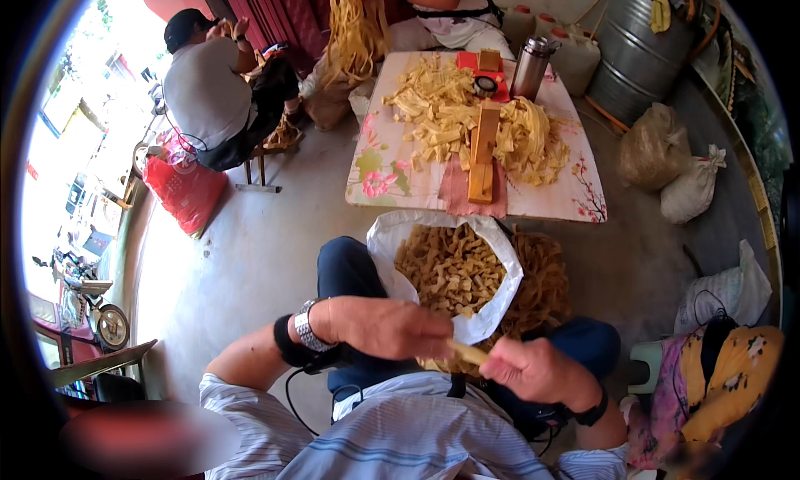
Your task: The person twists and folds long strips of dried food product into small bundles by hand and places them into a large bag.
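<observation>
A short folded piece of flat, yellowish strip (467,353) is stretched between my two hands, low in front of my lap. My left hand (387,327), with a metal watch above it at the wrist, pinches its left end. The other end is in the fingers of my right hand (537,369). Just beyond my hands, between my knees, an open white sack (382,245) holds many small brownish folded pieces (450,264). Long brown strips (545,274) lie heaped along the sack's right side. More pale strips lie under my hands, partly hidden.
Ahead, a floral-topped table (400,189) carries yellow strip piles (437,99), a wooden block tool (484,145), a tape roll (485,86) and a steel flask (531,67). Two people (209,92) sit beyond. A red bag (187,186) stands left, tied sacks (656,145) right.
</observation>
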